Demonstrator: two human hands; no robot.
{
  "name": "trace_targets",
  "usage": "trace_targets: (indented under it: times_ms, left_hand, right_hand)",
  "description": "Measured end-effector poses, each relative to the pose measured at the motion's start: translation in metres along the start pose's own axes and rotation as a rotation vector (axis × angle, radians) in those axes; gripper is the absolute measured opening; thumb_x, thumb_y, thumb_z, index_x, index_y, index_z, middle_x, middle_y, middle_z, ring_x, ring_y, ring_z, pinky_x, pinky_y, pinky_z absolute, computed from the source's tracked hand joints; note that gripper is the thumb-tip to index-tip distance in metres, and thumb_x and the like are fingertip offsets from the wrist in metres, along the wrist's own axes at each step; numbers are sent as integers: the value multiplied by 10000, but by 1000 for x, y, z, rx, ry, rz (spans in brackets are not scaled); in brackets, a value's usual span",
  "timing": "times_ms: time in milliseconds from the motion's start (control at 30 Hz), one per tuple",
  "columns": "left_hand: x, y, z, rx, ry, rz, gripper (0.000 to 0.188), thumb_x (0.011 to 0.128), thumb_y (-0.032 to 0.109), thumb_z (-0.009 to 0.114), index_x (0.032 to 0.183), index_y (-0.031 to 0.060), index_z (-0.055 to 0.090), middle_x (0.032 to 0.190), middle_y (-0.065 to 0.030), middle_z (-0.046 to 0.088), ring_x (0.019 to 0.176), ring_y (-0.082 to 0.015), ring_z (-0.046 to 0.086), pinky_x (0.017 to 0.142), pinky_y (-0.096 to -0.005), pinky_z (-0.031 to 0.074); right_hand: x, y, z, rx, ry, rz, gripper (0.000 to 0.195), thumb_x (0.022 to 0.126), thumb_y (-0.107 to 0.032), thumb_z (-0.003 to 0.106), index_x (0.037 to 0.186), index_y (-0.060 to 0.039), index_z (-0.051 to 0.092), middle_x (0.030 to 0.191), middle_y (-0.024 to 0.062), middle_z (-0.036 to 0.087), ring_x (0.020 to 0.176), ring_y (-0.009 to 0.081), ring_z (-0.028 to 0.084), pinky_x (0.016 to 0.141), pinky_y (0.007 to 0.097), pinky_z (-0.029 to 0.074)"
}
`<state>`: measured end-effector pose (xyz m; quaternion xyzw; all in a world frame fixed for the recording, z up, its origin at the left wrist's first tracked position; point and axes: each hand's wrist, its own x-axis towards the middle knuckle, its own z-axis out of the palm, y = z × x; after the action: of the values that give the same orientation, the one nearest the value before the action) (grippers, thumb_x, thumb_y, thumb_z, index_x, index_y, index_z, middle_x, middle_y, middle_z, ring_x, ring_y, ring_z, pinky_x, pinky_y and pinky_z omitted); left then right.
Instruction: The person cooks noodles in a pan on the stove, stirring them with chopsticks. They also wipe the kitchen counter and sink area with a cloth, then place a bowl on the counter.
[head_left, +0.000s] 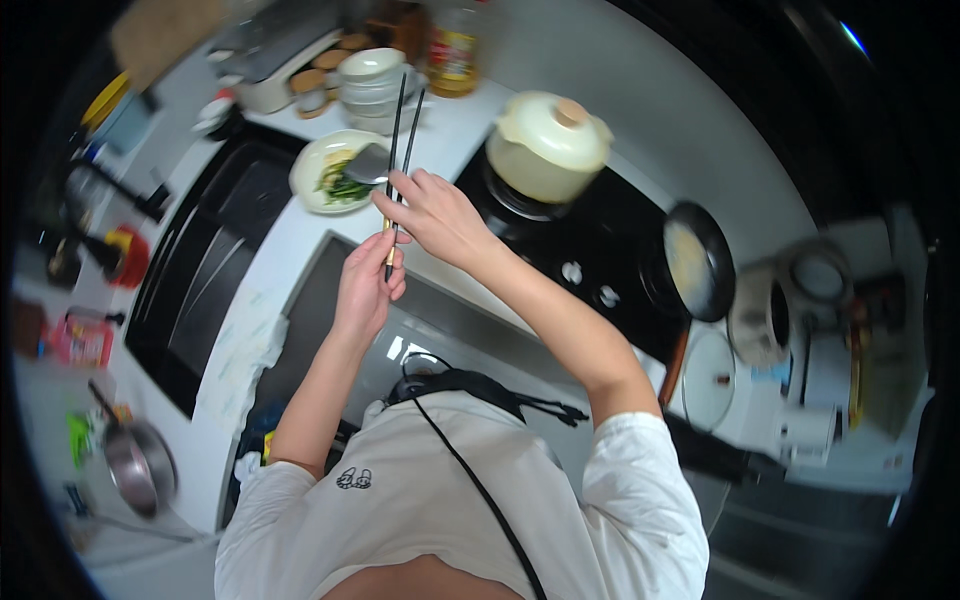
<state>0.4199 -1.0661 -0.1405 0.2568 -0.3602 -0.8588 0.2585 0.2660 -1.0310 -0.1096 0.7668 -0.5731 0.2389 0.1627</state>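
Observation:
My left hand (369, 281) grips the gold-banded end of a pair of black chopsticks (397, 131), whose tips point away from me. Just above it, my right hand (435, 210) pinches the chopsticks with its fingertips. A spatula with a dark flat blade (367, 163) extends leftward from the right fingers; which hand bears its handle I cannot tell. Under the blade, on the counter, is a cream plate (307, 155) with cooked green vegetables (345, 187) and pale pieces. Beyond it stands a stack of white bowls (373, 90).
A lidded cream pot (550, 150) stands on the black gas hob (551, 244). At right, a frying pan (697, 261) sits tilted near a glass lid (709, 379). The black sink (225, 247) lies at left, with a cloth (244, 360) beside it. An oil bottle (454, 56) stands behind.

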Motion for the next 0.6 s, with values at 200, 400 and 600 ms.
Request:
trace_targets:
  times_ms: [200,400,600]
  left_hand:
    - [6,-29,94,105,-436,-119,260,961,250,452,1028,13,535,725,0,500,542,-69,459,460,-215,406]
    - [5,-100,184,186,-906,-333,368,980,285,373,1165,-6,500,860,-70,554,659,-115,570,519,-235,505]
    - [-4,-206,209,416,-868,-696,360,937,309,471,1141,16,513,936,-91,597,749,-157,634,581,-245,538]
  right_hand:
    - [-75,24,-93,-215,95,222,385,528,-176,719,843,-94,514,913,80,464,838,248,509,697,335,470]
    - [-227,49,-223,-383,465,769,68,794,-100,613,821,-44,586,876,99,504,810,246,535,682,327,463]
    - [-374,57,-303,192,811,1216,311,972,-256,395,940,0,568,901,63,561,782,135,585,737,259,476]
